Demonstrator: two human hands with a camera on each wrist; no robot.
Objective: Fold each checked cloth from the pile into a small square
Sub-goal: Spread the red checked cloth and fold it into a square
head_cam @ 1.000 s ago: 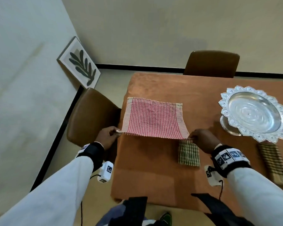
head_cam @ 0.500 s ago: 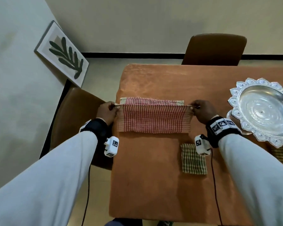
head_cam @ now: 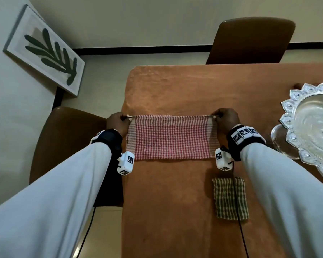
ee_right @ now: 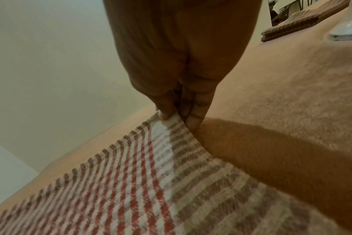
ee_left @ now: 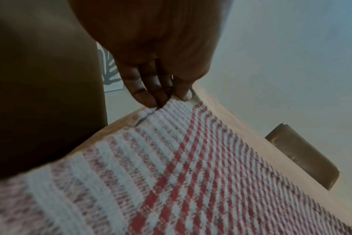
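Orange table, red checked cloth pinched between hands, left, right

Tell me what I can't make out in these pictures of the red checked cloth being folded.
- Silver tray: the head view's right edge cuts it off.
- Green checked cloth: a wrist cable crosses it in the head view; fold count unreadable.
- Red checked cloth: the near part is blurred in both wrist views.
- Left hand and right hand: the head view shows only their backs; the pinching fingertips show only in the wrist views.
- Cloth pile: small, at the right wrist view's top edge.
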